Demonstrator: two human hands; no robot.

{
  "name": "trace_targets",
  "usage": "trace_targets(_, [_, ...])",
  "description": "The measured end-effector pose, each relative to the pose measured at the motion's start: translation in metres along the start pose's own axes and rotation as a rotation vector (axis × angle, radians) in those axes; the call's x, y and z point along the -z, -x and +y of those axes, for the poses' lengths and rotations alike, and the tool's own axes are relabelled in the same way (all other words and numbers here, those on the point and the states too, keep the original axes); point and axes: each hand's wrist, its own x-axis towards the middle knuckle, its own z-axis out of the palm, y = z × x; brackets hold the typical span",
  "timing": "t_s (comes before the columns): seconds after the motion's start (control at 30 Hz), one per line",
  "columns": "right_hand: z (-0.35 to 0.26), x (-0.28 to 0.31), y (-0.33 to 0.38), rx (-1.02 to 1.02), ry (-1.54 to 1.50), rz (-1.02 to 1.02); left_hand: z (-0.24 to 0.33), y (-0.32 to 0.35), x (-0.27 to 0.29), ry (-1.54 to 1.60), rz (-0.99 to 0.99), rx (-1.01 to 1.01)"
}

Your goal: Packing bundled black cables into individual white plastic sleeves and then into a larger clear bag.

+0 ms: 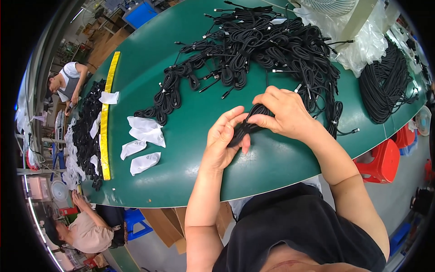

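A coiled black cable bundle [248, 123] is held above the green table [190, 136] between both hands. My left hand [222, 140] grips its lower end, fingers curled around it. My right hand [283, 113] pinches the upper end from the right. Just beyond the hands lies a big heap of black cables [267, 45] with metal plugs.
Several small white bags [142, 136] lie left of my hands, next to a yellow strip [106, 118]. Past the strip are more black cables and white bags [86, 131]. A second cable pile [387, 86] and clear plastic bags [362, 41] sit at right. Two people sit at far left. A red stool [383, 161] stands at lower right.
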Motion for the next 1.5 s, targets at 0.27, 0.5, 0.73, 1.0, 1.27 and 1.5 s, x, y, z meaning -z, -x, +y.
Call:
trace_targets(0.27, [-0.013,-0.020,0.004,-0.220,-0.251,0.206,-0.005,0.004,0.014,-0.047,0.109,-0.080])
trace_targets(0.5, [-0.020,-0.019,-0.003,-1.044,-0.951,-0.239,-0.012,-0.001,0.003,-0.309,0.025,-0.285])
trace_targets(0.73, [-0.023,-0.023,0.012,-0.344,-0.384,-0.072,-0.011,-0.003,0.015,-0.210,0.364,-0.238])
trace_targets(1.0, [-0.021,-0.027,0.013,0.024,-0.106,-0.033,-0.017,0.000,0.005,-0.346,0.266,-0.058])
trace_targets(1.27, [-0.026,-0.016,0.011,-0.149,-0.146,-0.095,-0.011,-0.003,0.012,-0.194,0.365,-0.205])
trace_targets(1.5, [-0.023,-0.012,0.011,-0.190,-0.300,-0.181,-0.023,-0.003,0.011,-0.257,0.221,-0.126])
